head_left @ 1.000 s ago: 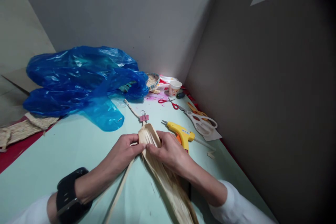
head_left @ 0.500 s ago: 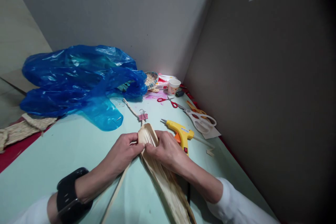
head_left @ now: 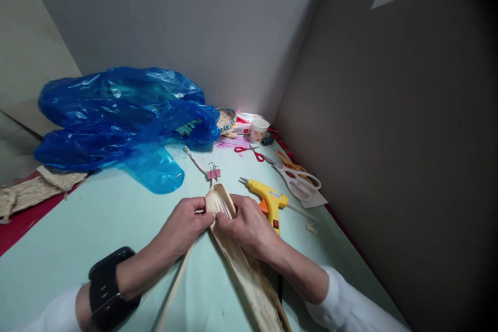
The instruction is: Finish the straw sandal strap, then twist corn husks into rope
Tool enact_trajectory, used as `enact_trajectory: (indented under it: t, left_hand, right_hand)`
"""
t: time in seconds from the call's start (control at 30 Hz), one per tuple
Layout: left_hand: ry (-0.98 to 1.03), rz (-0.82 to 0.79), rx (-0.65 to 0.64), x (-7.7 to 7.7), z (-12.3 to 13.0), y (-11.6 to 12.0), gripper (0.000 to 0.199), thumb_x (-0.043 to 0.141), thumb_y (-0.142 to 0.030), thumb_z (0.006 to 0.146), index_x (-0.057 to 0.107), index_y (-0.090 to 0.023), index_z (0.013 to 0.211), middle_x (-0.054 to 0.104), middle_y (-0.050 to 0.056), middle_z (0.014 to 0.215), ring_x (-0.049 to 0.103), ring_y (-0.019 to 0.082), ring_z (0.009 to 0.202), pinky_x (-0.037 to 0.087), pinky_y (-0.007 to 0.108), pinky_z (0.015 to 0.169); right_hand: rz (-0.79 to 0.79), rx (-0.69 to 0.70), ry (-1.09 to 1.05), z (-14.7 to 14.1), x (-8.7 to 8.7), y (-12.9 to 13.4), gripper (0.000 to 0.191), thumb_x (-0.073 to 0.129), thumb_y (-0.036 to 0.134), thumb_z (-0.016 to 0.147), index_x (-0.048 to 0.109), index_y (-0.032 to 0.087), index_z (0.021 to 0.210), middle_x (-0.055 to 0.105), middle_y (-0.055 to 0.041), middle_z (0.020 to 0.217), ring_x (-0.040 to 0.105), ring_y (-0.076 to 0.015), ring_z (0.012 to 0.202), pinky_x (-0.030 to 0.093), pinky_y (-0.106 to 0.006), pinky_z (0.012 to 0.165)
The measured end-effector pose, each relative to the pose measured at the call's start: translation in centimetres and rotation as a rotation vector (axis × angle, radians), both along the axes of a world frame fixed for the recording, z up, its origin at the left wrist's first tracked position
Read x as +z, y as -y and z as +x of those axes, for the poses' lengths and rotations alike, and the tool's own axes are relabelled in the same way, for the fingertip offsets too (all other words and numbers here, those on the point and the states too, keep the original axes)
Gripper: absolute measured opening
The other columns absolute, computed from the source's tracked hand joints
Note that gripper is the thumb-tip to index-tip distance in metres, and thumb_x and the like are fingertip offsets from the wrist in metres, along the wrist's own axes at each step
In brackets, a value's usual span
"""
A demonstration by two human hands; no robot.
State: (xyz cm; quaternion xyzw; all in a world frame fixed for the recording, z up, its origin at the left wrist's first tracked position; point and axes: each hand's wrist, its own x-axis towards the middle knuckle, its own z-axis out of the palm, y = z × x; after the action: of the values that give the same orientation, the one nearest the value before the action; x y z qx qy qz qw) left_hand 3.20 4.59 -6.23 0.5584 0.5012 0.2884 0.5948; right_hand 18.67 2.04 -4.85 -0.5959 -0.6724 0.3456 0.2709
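Note:
Both hands pinch the edges of a long, pale dried husk strip (head_left: pixel 235 254) near its wide far end, which curls up like a trough. My left hand (head_left: pixel 190 220) grips its left edge, thumb on top. On the right edge, my right hand (head_left: pixel 249 225) is closed, its thumb pressed close to the left one. Just beyond the husk's tip, a pink binder clip (head_left: pixel 213 173) holds a thin braided cord (head_left: pixel 194 158). Another narrow pale strand (head_left: pixel 175 285) runs from under my left hand toward me.
A yellow glue gun (head_left: pixel 270 199) lies right of my right hand. Beyond it are white-handled scissors (head_left: pixel 301 184), red-handled scissors (head_left: pixel 251 151), a paper cup (head_left: pixel 259 129) and a small woven basket (head_left: pixel 226 119). A blue plastic bag (head_left: pixel 124 114) fills the back left, near a braided piece (head_left: pixel 42 191).
The view has shifted very slightly. Both hands keep the same hold on the husk strip, with no clear movement of it.

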Motion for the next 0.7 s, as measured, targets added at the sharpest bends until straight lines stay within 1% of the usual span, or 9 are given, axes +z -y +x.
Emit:
enact_trajectory:
  t: [0.13, 0.27, 0.37, 0.47, 0.53, 0.63, 0.7]
  left_hand:
    - [0.003, 0.017, -0.013, -0.3, -0.1, 0.0, 0.028, 0.058, -0.022, 0.068, 0.072, -0.012, 0.09, 0.072, 0.004, 0.075, 0.064, 0.022, 0.07, 0.048, 0.028, 0.06]
    - [0.007, 0.04, -0.032, -0.4, 0.0, 0.0, 0.029, 0.057, -0.022, 0.069, 0.072, -0.011, 0.092, 0.072, 0.002, 0.072, 0.064, 0.022, 0.071, 0.047, 0.028, 0.062]
    - [-0.007, 0.085, -0.048, -0.4, -0.1, 0.0, 0.027, 0.056, -0.022, 0.07, 0.072, -0.011, 0.09, 0.071, 0.002, 0.072, 0.063, 0.021, 0.072, 0.046, 0.027, 0.063]
    - [-0.03, 0.13, -0.058, -0.4, -0.1, -0.1, 0.026, 0.057, -0.023, 0.07, 0.072, -0.011, 0.087, 0.071, 0.002, 0.073, 0.062, 0.022, 0.074, 0.044, 0.027, 0.064]
    - [-0.029, 0.129, -0.054, -0.2, -0.1, -0.2, 0.026, 0.056, -0.023, 0.071, 0.071, -0.011, 0.088, 0.071, 0.002, 0.075, 0.062, 0.022, 0.077, 0.044, 0.027, 0.066]
    - [-0.011, 0.116, -0.068, -0.1, -0.1, -0.2, 0.025, 0.055, -0.026, 0.073, 0.07, -0.013, 0.089, 0.071, 0.002, 0.079, 0.062, 0.023, 0.082, 0.045, 0.027, 0.07]
    - [-0.017, 0.133, -0.085, -0.2, 0.0, -0.2, 0.021, 0.055, -0.028, 0.073, 0.068, -0.015, 0.082, 0.069, 0.001, 0.076, 0.061, 0.022, 0.08, 0.044, 0.028, 0.071]
  right_hand:
    - [0.025, -0.02, 0.041, -0.1, -0.2, 0.1, 0.01, 0.052, 0.025, 0.076, 0.055, 0.015, 0.073, 0.045, 0.0031, 0.062, 0.038, -0.0108, 0.058, 0.022, -0.023, 0.051]
    - [0.019, -0.033, 0.04, -0.3, -0.1, 0.2, 0.009, 0.051, 0.024, 0.076, 0.053, 0.016, 0.072, 0.044, 0.0037, 0.061, 0.037, -0.0104, 0.057, 0.021, -0.024, 0.05]
    - [-0.003, -0.036, 0.009, -0.5, 0.5, 0.3, 0.009, 0.051, 0.023, 0.075, 0.052, 0.016, 0.071, 0.044, 0.0041, 0.06, 0.037, -0.01, 0.057, 0.022, -0.023, 0.05]
    - [-0.026, -0.035, -0.043, -0.5, 1.4, 0.4, 0.009, 0.052, 0.023, 0.075, 0.054, 0.016, 0.072, 0.047, 0.0037, 0.062, 0.04, -0.0103, 0.06, 0.026, -0.022, 0.052]
    - [-0.05, -0.001, -0.103, -0.2, 1.9, 0.3, 0.011, 0.051, 0.025, 0.078, 0.056, 0.016, 0.076, 0.048, 0.0033, 0.065, 0.041, -0.0106, 0.062, 0.028, -0.021, 0.053]
    - [-0.083, 0.108, -0.198, 0.4, 2.5, 0.2, 0.013, 0.051, 0.029, 0.082, 0.055, 0.017, 0.08, 0.048, 0.0034, 0.07, 0.041, -0.0102, 0.063, 0.03, -0.021, 0.054]
    - [-0.153, 0.166, -0.325, 1.2, 3.5, 0.5, 0.014, 0.052, 0.031, 0.083, 0.051, 0.018, 0.079, 0.047, 0.0034, 0.07, 0.042, -0.0099, 0.062, 0.033, -0.021, 0.055]
